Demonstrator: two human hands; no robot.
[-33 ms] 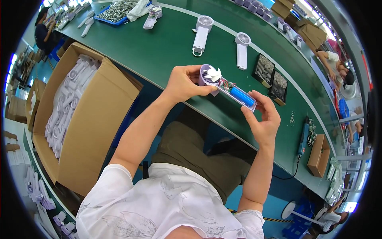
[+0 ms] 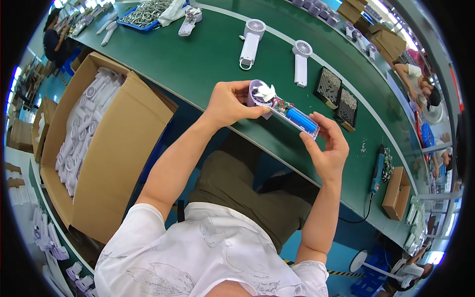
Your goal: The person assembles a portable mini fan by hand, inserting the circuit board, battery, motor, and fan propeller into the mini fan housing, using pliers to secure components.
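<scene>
Between my two hands, over the near edge of the green table, is an opened handheld fan point(image 2: 284, 110). Its white blades, wiring and a blue cylindrical battery point(image 2: 300, 120) are exposed. My left hand point(image 2: 228, 105) is closed round the purple fan head, thumb along its near side. At the other end, my right hand point(image 2: 327, 144) pinches the handle's tip between thumb and fingers. Beyond them lie a closed white fan point(image 2: 251, 43) with a loop at its foot and a second closed fan point(image 2: 301, 63). Farther left rests another opened fan point(image 2: 190, 22).
A large cardboard box point(image 2: 118, 163) of white fan casings stands at my left. Two black trays of small parts point(image 2: 328, 88) lie right of the fans. An electric screwdriver point(image 2: 378, 171) and a small carton point(image 2: 397, 193) sit at the right. A blue tray point(image 2: 143, 26) holds metallic loops.
</scene>
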